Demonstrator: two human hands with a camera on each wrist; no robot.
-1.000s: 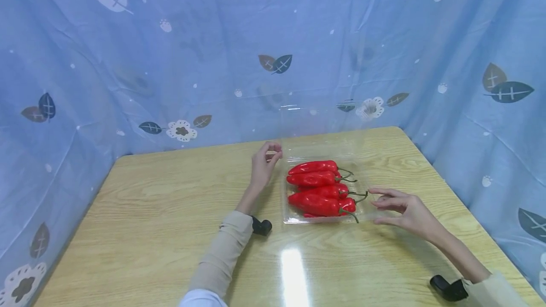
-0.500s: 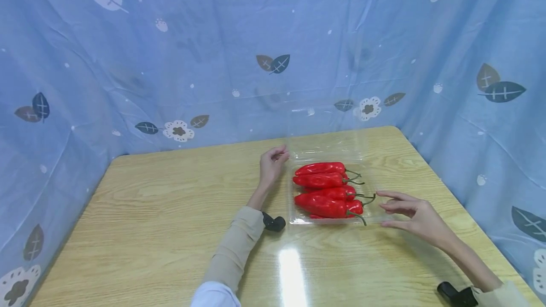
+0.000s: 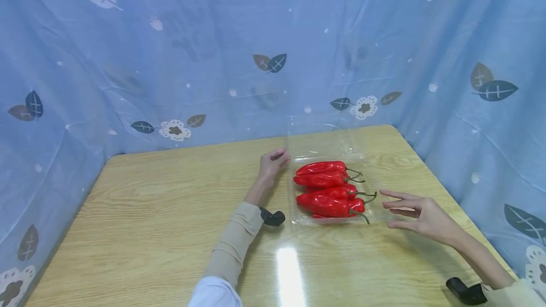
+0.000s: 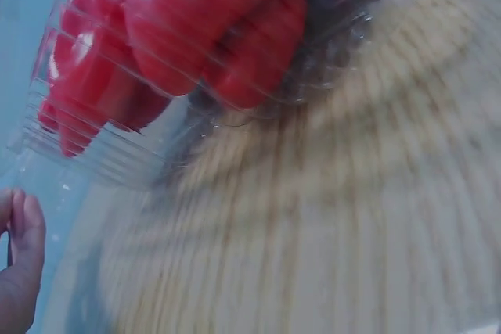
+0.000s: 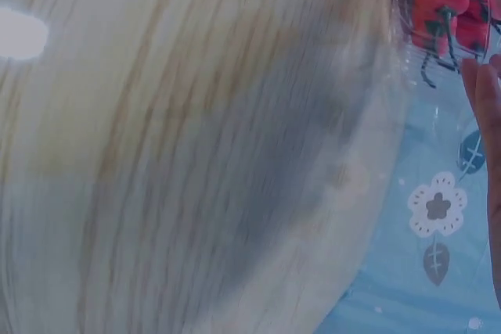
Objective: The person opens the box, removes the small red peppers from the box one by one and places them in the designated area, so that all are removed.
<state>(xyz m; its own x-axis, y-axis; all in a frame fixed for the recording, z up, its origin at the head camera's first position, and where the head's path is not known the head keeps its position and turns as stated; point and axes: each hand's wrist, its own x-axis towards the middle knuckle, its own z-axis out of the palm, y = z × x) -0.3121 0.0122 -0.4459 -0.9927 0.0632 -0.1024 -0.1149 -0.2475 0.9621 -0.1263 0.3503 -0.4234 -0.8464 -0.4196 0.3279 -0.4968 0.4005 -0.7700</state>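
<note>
A clear plastic box stands on the table, its see-through lid raised at the back and leaning away. Inside lie several glossy red peppers, green stems pointing right. My left hand is at the box's back left corner, fingers bent with the tips close to the hinge edge. In the left wrist view its thumb and fingertips show beside the ribbed box wall. On the box's other side my right hand has its fingers loosely extended, thumb apart from them, tips just off the right wall.
The wood-grain table has a bright light reflection in front of the box. A blue printed curtain hangs behind it and along both sides. A black wrist device is on the left wrist and another on the right.
The box with the peppers has slid a little to the right, both hands going with it. The lid now leans lower and further back. The right fingers have spread slightly away from the wall.
</note>
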